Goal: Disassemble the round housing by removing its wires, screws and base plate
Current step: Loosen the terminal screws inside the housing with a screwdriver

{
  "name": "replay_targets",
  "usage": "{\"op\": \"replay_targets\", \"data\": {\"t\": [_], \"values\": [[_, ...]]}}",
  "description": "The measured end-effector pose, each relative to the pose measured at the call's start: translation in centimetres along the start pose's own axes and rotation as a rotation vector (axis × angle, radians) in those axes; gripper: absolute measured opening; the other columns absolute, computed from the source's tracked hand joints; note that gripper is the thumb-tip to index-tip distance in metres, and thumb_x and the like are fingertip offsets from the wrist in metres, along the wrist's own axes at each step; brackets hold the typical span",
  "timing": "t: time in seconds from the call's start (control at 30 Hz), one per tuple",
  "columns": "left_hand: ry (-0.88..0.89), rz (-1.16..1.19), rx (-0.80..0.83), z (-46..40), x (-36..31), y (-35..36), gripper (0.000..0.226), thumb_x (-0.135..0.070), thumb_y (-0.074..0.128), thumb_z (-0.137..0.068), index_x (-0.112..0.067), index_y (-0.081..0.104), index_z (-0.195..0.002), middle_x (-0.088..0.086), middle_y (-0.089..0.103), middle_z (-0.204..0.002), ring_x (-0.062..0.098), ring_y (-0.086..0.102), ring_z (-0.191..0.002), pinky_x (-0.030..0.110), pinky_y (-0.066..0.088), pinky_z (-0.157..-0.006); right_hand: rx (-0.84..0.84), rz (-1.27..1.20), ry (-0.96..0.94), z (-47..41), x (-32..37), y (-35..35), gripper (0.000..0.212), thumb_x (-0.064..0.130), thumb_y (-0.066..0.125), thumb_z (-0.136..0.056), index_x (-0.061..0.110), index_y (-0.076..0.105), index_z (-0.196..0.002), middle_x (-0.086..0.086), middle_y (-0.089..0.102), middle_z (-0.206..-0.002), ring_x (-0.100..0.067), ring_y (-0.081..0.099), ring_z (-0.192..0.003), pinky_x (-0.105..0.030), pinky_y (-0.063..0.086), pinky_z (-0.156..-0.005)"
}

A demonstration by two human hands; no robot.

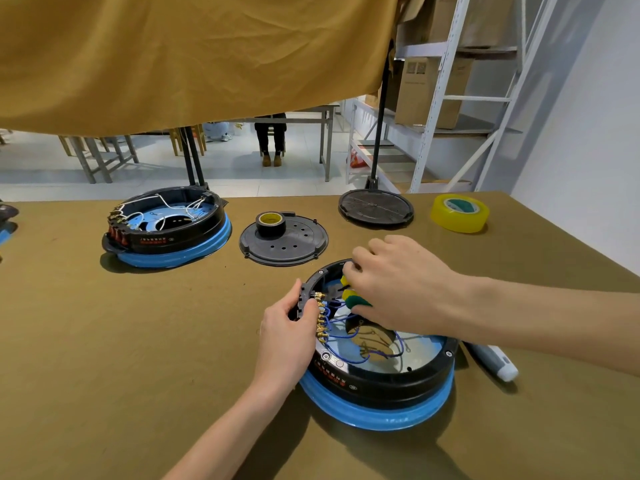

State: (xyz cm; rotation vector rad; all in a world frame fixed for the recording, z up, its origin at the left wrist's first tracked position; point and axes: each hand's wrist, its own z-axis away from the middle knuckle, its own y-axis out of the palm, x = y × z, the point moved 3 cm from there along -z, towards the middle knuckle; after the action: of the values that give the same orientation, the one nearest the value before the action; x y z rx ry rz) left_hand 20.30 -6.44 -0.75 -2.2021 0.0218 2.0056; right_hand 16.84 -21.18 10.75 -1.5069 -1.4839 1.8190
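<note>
A round black housing (381, 379) with a blue lower rim sits in front of me on the olive table. Blue wires (341, 332) run from a row of brass terminals (320, 322) on its left wall across a shiny inner plate (420, 355). My left hand (287, 336) grips the left wall beside the terminals. My right hand (398, 284) reaches over the far side of the housing with curled fingers around a yellow and green handle (353, 296); its tip is hidden.
A second open housing (173, 233) with white wires stands at the back left. A black perforated plate (287, 247) carries a black tape roll (270, 224). Further right lie a dark round lid (375, 207) and a yellow tape roll (460, 213). A white tool (495, 362) lies right of the near housing.
</note>
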Motion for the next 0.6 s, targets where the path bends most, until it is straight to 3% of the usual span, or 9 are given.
{"op": "replay_targets", "data": {"t": [0.13,0.3,0.43,0.53,0.6], "values": [[-0.013,0.009,-0.004,0.1,0.0,0.0,0.053,-0.022,0.056,-0.104,-0.025,0.04,-0.154,-0.032,0.051,-0.104,-0.028,0.055,-0.065,0.003,0.046,-0.053,0.126,-0.178,0.13,-0.1,-2.0,-0.4,0.056,0.069,0.052,-0.092,0.02,0.069,-0.11,0.0,0.062,-0.088,-0.024,0.06,-0.075,-0.032,0.045,-0.061],[-0.011,0.007,-0.005,0.1,-0.1,0.0,0.053,-0.02,0.056,-0.104,-0.021,0.041,-0.154,-0.031,0.051,-0.102,-0.029,0.057,-0.072,0.002,0.045,-0.054,0.037,-0.041,0.029,0.1,-0.5,0.2,0.053,0.063,0.049,-0.096,0.016,0.064,-0.112,-0.004,0.061,-0.098,-0.026,0.057,-0.083,-0.038,0.05,-0.071],[0.002,0.018,-0.01,0.0,0.0,0.1,0.052,-0.02,0.056,-0.104,-0.022,0.042,-0.154,-0.016,0.05,-0.121,-0.033,0.054,-0.077,0.001,0.044,-0.054,0.111,-0.189,0.15,0.3,-1.7,0.1,0.055,0.069,0.051,-0.092,0.02,0.069,-0.109,-0.002,0.065,-0.093,-0.025,0.062,-0.08,-0.034,0.048,-0.064],[0.017,0.017,-0.01,-0.1,0.0,0.1,0.052,-0.019,0.056,-0.103,-0.021,0.042,-0.154,-0.015,0.051,-0.119,-0.034,0.053,-0.079,0.0,0.044,-0.055,0.021,-0.069,0.075,0.4,0.0,0.3,0.051,0.062,0.049,-0.097,0.016,0.065,-0.111,-0.004,0.062,-0.097,-0.025,0.055,-0.079,-0.034,0.041,-0.064],[0.015,0.008,-0.011,-0.1,0.1,0.1,0.052,-0.019,0.056,-0.103,-0.021,0.042,-0.154,-0.015,0.052,-0.119,-0.032,0.054,-0.077,0.001,0.044,-0.054,0.053,-0.141,0.16,0.3,-0.9,0.2,0.052,0.066,0.051,-0.094,0.018,0.067,-0.106,-0.002,0.062,-0.091,-0.024,0.055,-0.075,-0.032,0.04,-0.061]]}}
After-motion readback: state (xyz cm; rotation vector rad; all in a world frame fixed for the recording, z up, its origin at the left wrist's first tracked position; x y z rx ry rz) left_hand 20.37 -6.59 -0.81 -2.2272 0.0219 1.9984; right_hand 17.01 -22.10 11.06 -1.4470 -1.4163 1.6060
